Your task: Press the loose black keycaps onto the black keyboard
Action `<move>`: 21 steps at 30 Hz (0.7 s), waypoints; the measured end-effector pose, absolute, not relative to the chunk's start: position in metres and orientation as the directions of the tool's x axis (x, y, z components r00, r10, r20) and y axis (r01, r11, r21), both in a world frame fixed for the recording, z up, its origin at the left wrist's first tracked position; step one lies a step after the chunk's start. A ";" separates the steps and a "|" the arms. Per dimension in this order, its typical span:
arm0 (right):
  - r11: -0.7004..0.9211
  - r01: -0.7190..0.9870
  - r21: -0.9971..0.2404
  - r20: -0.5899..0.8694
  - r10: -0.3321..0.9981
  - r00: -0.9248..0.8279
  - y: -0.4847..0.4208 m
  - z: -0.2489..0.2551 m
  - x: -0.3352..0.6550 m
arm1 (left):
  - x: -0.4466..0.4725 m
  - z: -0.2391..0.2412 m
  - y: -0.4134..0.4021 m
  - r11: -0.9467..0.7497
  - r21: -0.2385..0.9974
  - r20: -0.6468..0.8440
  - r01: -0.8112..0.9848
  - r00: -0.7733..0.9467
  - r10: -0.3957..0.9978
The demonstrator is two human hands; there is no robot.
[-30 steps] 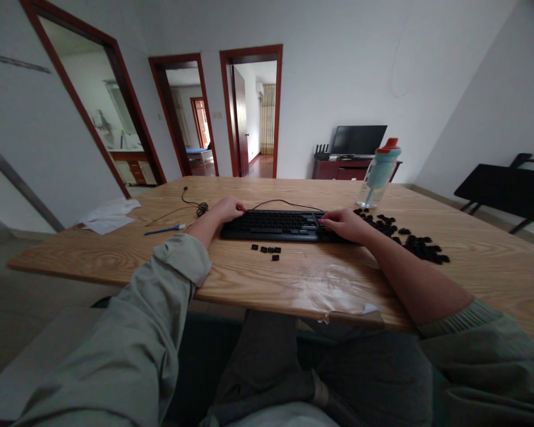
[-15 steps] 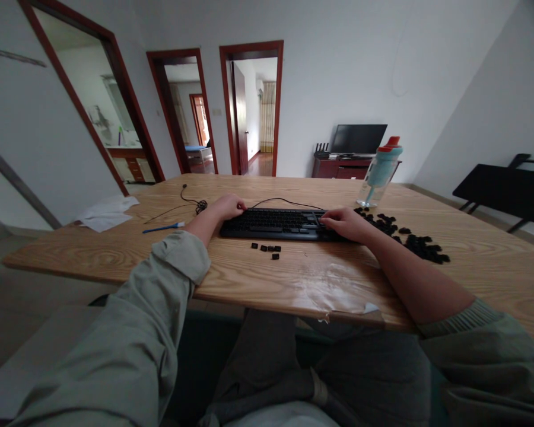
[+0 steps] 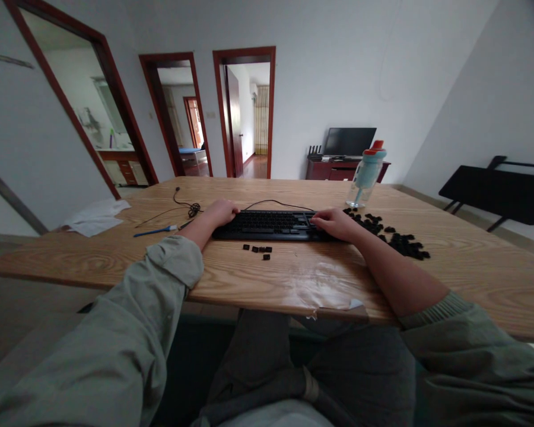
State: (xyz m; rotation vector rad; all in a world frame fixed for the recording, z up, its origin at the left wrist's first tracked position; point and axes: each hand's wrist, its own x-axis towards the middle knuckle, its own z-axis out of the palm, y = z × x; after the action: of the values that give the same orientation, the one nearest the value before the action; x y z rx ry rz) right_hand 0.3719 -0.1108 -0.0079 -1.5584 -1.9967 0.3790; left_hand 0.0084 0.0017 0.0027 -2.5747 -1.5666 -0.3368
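Observation:
A black keyboard (image 3: 271, 223) lies flat across the middle of the wooden table. My left hand (image 3: 222, 213) is closed on its left end, thumb and fingers at the far corner. Over the right part of the keys, my right hand (image 3: 336, 224) has its thumb and fingers pinched together; anything between them is too small to make out. Several loose black keycaps (image 3: 261, 249) lie in front of the keyboard. To the right of my right hand, a larger pile of black keycaps (image 3: 404, 244) spreads over the table.
A water bottle (image 3: 365, 178) with a red lid stands behind the keycap pile. Left of my left hand lie a blue-handled brush (image 3: 155, 230), a coiled cable (image 3: 193, 210) and white paper (image 3: 95, 216). Clear film covers part of the table's (image 3: 231, 279) front edge.
The view has shifted slightly, moving the whole scene a little to the left. Both hands stay at the same parts of the keyboard; the left fingers sit a little more closed around its corner.

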 end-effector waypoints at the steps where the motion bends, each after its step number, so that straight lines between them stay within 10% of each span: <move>1: 0.283 0.789 -0.546 0.266 0.951 -0.157 -0.111 -0.008 0.372 | 0.008 0.002 0.002 -0.469 0.018 0.250 0.883 0.450 0.857; 21: 0.253 0.792 -0.555 0.240 0.961 -0.139 -0.107 -0.013 0.376 | 0.006 -0.012 0.006 -0.496 -0.010 0.280 0.868 0.479 0.832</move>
State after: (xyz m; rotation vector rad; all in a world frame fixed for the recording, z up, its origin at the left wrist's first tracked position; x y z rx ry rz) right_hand 0.3756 -0.1066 -0.0127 -1.5867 -1.9816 0.4008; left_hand 0.0058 0.0055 -0.0117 -2.5688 -1.4889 -0.3586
